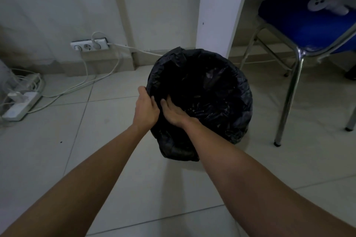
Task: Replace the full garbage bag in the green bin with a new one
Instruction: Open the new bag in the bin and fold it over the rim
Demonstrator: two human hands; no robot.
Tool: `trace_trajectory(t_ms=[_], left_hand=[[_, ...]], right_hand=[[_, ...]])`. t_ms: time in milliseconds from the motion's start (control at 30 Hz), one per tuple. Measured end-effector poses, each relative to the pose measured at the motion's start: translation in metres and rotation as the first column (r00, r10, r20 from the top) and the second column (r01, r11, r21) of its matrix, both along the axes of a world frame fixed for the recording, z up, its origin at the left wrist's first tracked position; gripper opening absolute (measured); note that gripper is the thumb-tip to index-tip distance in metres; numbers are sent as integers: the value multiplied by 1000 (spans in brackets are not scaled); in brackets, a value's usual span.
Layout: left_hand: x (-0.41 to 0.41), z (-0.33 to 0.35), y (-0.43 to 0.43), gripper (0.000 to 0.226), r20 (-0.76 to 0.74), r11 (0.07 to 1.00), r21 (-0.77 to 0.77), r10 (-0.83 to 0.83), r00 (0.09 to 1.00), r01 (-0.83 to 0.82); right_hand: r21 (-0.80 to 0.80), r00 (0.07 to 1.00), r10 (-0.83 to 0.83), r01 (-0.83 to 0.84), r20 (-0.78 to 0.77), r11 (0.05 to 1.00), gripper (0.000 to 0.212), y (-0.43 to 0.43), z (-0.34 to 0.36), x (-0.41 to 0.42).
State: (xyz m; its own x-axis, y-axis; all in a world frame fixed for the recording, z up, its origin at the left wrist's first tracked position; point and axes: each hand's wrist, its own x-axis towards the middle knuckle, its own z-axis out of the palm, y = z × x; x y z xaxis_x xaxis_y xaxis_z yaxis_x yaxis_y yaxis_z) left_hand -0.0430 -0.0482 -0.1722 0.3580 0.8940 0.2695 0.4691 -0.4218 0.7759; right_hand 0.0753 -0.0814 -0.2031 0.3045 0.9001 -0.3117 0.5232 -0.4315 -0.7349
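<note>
Now I am bending over the round bin lined with a crinkled black plastic garbage bag (pixel 221 102), which is standing on the pale tiled floor (pixel 57 140) just in front of a white upright panel (pixel 217 5). The bag is draped over the bin's rim and hanging down its outer wall, so the bin's own colour is not showing anywhere.

My left hand (pixel 146 107) is gripping the bag at the rim on the side of the bin nearest me, thumb curled over the edge and the fingers wrapping the plastic. My right hand (pixel 173 111) is reaching inside the bin's mouth just beside the left one, palm down and fingers fairly straight, lying against the inner plastic; I cannot tell whether it is pinching anything.

To the right of the bin, a chair with a blue padded seat and chrome legs (pixel 300 25) is standing well apart. To the left of the bin, white power strips (pixel 21 102) and cables are lying on the floor below a white wall socket (pixel 88 45).
</note>
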Motion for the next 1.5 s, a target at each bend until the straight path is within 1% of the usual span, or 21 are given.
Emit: trace_trajectory(t_ms=[133, 233, 400, 500, 567, 667, 800, 867, 933, 967, 1033, 1100, 1133, 1167, 1200, 1233, 1267, 1300, 1333, 1367, 1500], left_hand=[[17, 15, 4, 9, -34, 1000, -27, -6, 999, 5], [27, 28, 14, 8, -70, 999, -51, 11, 998, -14], [29, 44, 42, 21, -136, 977, -158, 120, 983, -141], [23, 43, 55, 24, -151, 942, -243, 200, 968, -233], [17, 41, 61, 25, -134, 909, -318, 237, 962, -268], [6, 36, 71, 28, -84, 839, -446, 306, 948, -311], [1, 19, 85, 39, 37, 778, -572, 341, 939, -260], [2, 27, 71, 56, 93, 762, -601, 366, 926, -241], [6, 30, 56, 72, 93, 737, -609, 435, 896, -294], [9, 29, 49, 79, 68, 716, -601, 490, 869, -356], [15, 24, 31, 86, 30, 617, -655, 597, 802, -435], [22, 17, 11, 84, 55, 508, -772, 652, 756, -382], [25, 12, 2, 83, 76, 475, -811, 665, 743, -342], [28, 8, -8, 79, 96, 466, -827, 667, 739, -313], [31, 5, -18, 74, 119, 478, -828, 662, 740, -294], [34, 2, -27, 68, 143, 498, -821, 653, 743, -279], [37, 1, -35, 61, 172, 519, -816, 638, 750, -254], [41, 0, -42, 55, 205, 541, -811, 620, 757, -223], [44, -1, -48, 51, 242, 562, -805, 602, 761, -188], [46, -1, -51, 48, 276, 585, -795, 583, 764, -160], [49, 5, -49, 41, 339, 676, -721, 540, 770, -156]], right_hand=[[-51, 955, 150, -142, 256, 989, 72, -4, 7, 17], [-36, 911, 194, -194, 364, 980, 67, -8, 23, 24], [6, 893, 265, -287, 365, 958, 74, -14, 63, 28], [54, 879, 355, -391, 318, 919, 62, -16, 81, 29], [13, 824, 439, -475, 359, 880, 56, -14, 87, 28], [-39, 660, 536, -611, 527, 791, 46, -7, 85, 26], [6, 624, 492, -623, 608, 782, 30, -2, 78, 19], [37, 610, 441, -611, 658, 791, 29, -1, 72, 16], [75, 564, 366, -610, 740, 789, 35, -2, 68, 18], [115, 553, 303, -597, 776, 794, 42, -5, 66, 21], [317, 623, 77, -496, 778, 808, 48, -16, 63, 29], [620, 719, -306, -218, 624, 753, 36, -31, 59, 39], [713, 716, -492, -12, 495, 701, 27, -36, 53, 48], [721, 689, -637, 238, 347, 651, 26, -40, 52, 56], [629, 666, -727, 496, 167, 599, 37, -42, 52, 65], [444, 633, -770, 714, -81, 541, 48, -42, 52, 74], [213, 539, -754, 842, -376, 495, 52, -41, 52, 80], [2, 395, -675, 864, -623, 504, 47, -42, 51, 84], [-102, 301, -617, 842, -727, 530, 40, -46, 50, 85], [-120, 298, -607, 825, -737, 552, 35, -48, 45, 86], [-7, 349, -624, 869, -700, 495, 28, -49, 36, 84]])
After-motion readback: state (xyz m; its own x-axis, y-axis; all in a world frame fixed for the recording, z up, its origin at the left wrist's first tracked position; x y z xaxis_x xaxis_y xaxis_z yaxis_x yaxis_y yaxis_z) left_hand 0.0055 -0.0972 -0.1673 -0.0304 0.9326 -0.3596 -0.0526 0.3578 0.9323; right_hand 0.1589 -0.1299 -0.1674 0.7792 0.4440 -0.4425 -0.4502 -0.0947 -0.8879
